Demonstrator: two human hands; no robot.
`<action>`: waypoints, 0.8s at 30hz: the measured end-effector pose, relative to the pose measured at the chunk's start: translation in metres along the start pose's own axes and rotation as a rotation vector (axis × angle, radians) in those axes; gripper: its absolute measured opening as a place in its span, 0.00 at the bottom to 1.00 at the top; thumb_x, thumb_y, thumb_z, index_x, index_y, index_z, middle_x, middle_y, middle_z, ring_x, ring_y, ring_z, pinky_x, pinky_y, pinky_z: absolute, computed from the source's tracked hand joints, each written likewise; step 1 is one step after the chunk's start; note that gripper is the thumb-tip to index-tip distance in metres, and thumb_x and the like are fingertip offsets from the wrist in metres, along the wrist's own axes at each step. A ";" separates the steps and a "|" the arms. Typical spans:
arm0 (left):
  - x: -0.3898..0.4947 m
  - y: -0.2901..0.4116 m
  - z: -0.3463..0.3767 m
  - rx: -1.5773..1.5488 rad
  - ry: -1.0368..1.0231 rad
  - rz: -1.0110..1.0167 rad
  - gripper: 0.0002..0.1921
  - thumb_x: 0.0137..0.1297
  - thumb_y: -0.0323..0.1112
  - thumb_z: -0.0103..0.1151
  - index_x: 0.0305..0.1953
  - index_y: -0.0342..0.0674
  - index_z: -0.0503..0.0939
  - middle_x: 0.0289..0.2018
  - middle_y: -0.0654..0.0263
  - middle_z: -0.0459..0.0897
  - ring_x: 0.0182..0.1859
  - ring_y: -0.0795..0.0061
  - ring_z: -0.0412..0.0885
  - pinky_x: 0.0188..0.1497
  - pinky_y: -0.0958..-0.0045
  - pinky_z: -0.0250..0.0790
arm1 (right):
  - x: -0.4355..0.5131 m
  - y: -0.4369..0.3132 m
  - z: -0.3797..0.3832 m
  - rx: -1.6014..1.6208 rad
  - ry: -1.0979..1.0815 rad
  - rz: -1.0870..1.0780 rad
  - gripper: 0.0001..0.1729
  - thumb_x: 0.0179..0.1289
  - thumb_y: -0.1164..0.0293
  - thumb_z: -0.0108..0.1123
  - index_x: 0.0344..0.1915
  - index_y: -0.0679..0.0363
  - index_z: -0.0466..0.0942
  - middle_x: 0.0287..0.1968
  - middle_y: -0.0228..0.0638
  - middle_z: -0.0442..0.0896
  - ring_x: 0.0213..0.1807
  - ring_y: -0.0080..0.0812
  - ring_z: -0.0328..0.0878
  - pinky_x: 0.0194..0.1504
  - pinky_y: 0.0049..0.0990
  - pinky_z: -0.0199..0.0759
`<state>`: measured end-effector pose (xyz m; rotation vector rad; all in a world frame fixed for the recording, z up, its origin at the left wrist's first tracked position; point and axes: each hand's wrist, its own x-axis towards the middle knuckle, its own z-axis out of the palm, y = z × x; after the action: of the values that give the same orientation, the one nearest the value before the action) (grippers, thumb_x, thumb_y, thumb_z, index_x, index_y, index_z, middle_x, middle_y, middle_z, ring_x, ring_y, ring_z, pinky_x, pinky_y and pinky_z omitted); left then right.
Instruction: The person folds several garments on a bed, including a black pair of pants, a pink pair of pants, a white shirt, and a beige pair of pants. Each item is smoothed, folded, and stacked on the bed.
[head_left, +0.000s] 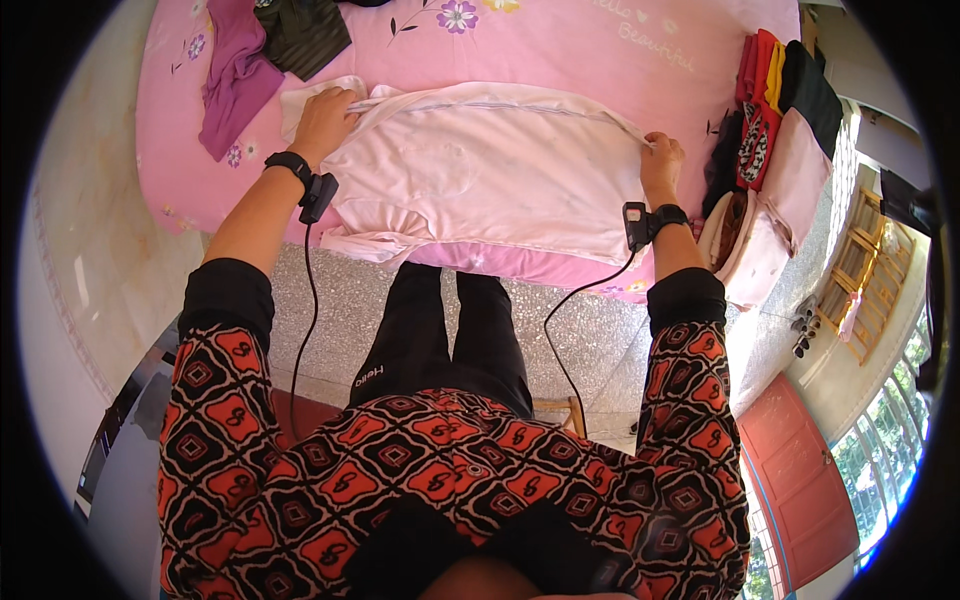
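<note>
A pale pink shirt lies spread sideways across the near part of a bed with a pink flowered sheet. My left hand grips the shirt's far edge at its left end, fingers closed on the cloth. At the right end, my right hand pinches the upper corner of the same shirt. Some creases run through the cloth near the left side, where a sleeve hangs at the bed's front edge. Both wrists carry black straps with small devices and cables.
A purple garment and a dark striped garment lie at the bed's far left. Folded clothes are stacked along the right edge. Behind me on the floor stands part of a wooden stool; a red door is at the lower right.
</note>
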<state>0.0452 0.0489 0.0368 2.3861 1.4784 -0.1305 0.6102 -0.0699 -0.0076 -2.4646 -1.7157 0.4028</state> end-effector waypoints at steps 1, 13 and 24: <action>-0.003 -0.002 -0.001 -0.018 -0.026 -0.001 0.11 0.59 0.28 0.59 0.44 0.39 0.79 0.42 0.57 0.81 0.50 0.55 0.78 0.52 0.56 0.68 | -0.009 -0.001 -0.004 0.015 0.068 -0.069 0.13 0.60 0.71 0.61 0.46 0.56 0.80 0.50 0.40 0.79 0.56 0.47 0.71 0.58 0.42 0.67; -0.008 -0.026 -0.003 -0.058 0.055 0.051 0.08 0.60 0.25 0.54 0.41 0.36 0.79 0.40 0.55 0.83 0.47 0.52 0.79 0.51 0.55 0.70 | -0.110 -0.009 -0.045 0.124 0.262 -0.302 0.09 0.62 0.79 0.60 0.42 0.59 0.76 0.52 0.38 0.78 0.50 0.46 0.75 0.53 0.41 0.69; -0.005 -0.018 0.004 -0.092 0.132 0.037 0.09 0.61 0.27 0.56 0.42 0.35 0.80 0.37 0.55 0.83 0.45 0.52 0.80 0.48 0.56 0.72 | -0.126 0.036 -0.013 0.400 -0.098 -0.143 0.08 0.58 0.75 0.60 0.38 0.64 0.74 0.39 0.44 0.80 0.45 0.48 0.75 0.48 0.43 0.71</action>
<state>0.0279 0.0510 0.0305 2.3862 1.4632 0.1038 0.6057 -0.1993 0.0147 -2.0578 -1.6400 0.7766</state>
